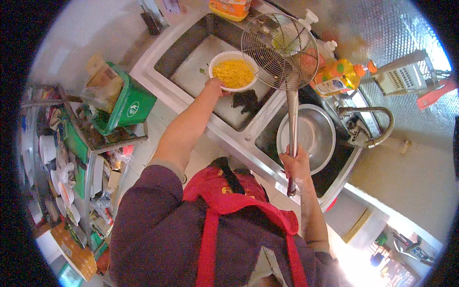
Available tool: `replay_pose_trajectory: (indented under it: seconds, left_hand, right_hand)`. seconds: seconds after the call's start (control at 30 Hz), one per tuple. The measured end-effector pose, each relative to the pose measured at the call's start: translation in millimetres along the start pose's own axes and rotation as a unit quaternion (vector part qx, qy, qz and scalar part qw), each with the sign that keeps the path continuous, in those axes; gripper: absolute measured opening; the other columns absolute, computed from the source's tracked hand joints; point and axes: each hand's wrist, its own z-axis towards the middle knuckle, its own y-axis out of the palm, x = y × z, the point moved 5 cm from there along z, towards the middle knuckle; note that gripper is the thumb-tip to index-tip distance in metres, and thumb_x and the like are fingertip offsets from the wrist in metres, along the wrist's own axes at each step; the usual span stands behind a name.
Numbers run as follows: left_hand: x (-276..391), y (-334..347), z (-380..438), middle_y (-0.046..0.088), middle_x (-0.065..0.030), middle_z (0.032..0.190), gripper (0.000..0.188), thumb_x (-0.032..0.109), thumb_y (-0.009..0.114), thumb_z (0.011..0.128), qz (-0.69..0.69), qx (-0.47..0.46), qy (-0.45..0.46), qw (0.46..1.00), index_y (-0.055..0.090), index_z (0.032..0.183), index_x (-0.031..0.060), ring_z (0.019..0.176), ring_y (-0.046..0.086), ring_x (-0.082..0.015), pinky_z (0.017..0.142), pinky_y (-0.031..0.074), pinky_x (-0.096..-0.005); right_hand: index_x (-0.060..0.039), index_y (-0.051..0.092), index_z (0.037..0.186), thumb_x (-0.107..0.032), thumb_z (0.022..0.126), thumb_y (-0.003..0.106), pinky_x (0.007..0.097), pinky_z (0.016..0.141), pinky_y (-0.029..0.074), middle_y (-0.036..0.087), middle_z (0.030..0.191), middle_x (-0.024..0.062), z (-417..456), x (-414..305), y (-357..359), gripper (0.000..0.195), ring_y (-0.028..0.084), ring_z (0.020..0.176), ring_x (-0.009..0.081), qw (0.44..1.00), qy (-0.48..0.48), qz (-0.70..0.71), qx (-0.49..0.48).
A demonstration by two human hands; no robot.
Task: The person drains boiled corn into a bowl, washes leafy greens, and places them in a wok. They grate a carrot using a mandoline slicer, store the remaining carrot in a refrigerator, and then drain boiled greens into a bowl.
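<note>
My left hand (216, 86) grips the near edge of a round white bowl (256, 80) over the left sink basin. Small yellow pieces (233, 73), perhaps corn kernels, fill most of the bowl. In my right hand (297, 163) is the metal handle of a wire mesh skimmer (279, 52). Its round head hangs level with the bowl, overlapping the bowl's right edge in the picture; whether they touch I cannot tell. Below the skimmer's handle, a steel bowl (322, 143) sits in the right sink basin.
A curved faucet (389, 125) stands at the right basin. Dish soap (335, 77) and other bottles line the sink's back edge. A grater (403, 75) hangs on the wall. Dark scraps (245, 102) lie in the left basin (193, 68). At left are a green bin (134, 104) and crowded shelves.
</note>
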Motion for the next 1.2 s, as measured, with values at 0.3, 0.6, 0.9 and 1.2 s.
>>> replay_pose_trajectory:
  seconds: [0.3,0.6,0.9,1.2]
  left_hand:
    - [-40,-21,67,0.056,-0.0172,0.101,0.034,0.001,0.042,0.078,-0.110,-0.058,-0.011,0.992,0.047,0.111,0.0063,0.077,0.060,-0.0363,0.054,0.050,-0.0522]
    - [1,25,9,0.052,-0.0154,0.111,0.037,0.006,0.047,0.081,-0.159,-0.155,0.016,0.975,0.042,0.118,0.0110,0.090,0.057,-0.0326,0.063,0.049,-0.0525]
    - [-33,5,22,0.053,-0.0159,0.107,0.046,0.013,0.058,0.075,0.015,-0.032,-0.060,0.998,0.041,0.117,0.0088,0.084,0.057,-0.0322,0.064,0.048,-0.0491]
    - [-31,68,-220,0.058,-0.0165,0.079,0.015,0.009,0.054,0.078,0.324,-0.040,0.539,0.776,0.055,0.091,0.0016,0.064,0.056,-0.0248,0.059,0.046,-0.0346]
  right_hand:
    - [-0.0056,0.043,0.078,-0.006,0.074,0.056,0.0368,0.037,0.040,0.049,0.052,0.0120,21,0,6,0.014,0.052,0.042,0.0264,0.901,-0.204,-0.355,0.142]
    - [-0.0083,0.045,0.088,-0.011,0.076,0.054,0.0462,0.051,0.045,0.059,0.063,0.0160,47,8,13,0.015,0.059,0.058,0.0349,0.787,-0.212,-0.559,0.149]
    - [-0.0035,0.051,0.080,-0.012,0.073,0.063,0.0267,0.048,0.038,0.050,0.056,0.0037,-44,22,-42,0.016,0.045,0.050,0.0100,0.976,-0.091,-0.145,0.135]
    - [-0.0061,0.048,0.074,-0.004,0.071,0.064,0.0220,0.033,0.033,0.045,0.051,-0.0007,-128,69,-127,0.016,0.042,0.037,0.0077,0.968,0.006,-0.028,0.248]
